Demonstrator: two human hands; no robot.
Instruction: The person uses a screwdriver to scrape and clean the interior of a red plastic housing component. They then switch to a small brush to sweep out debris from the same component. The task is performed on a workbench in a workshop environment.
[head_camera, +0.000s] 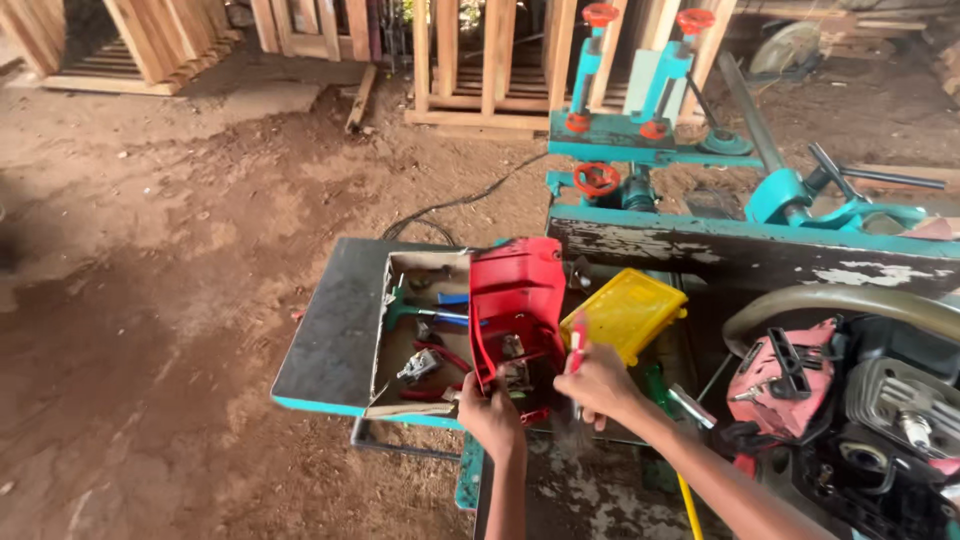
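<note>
The fingers of the left hand (490, 415) curl around the lower edge of a red plastic cover (516, 310), a boxy moulded shell with its hollow underside and some small metal fittings turned toward the camera, held upright just below the middle of the frame. The right hand (600, 385) is closed around a thin red-handled tool (577, 350), pressed against the cover's right edge; its forearm runs in from the lower right, while the left forearm rises almost straight from the bottom edge. The cover stands directly above and between both hands, over the edge of the worn teal desk (330, 330). Left of it an open tray (420, 340) holds loose tools. A yellow plastic box (628, 312) lies just right of the cover, and a stripped engine (850, 400) fills the lower right.
</note>
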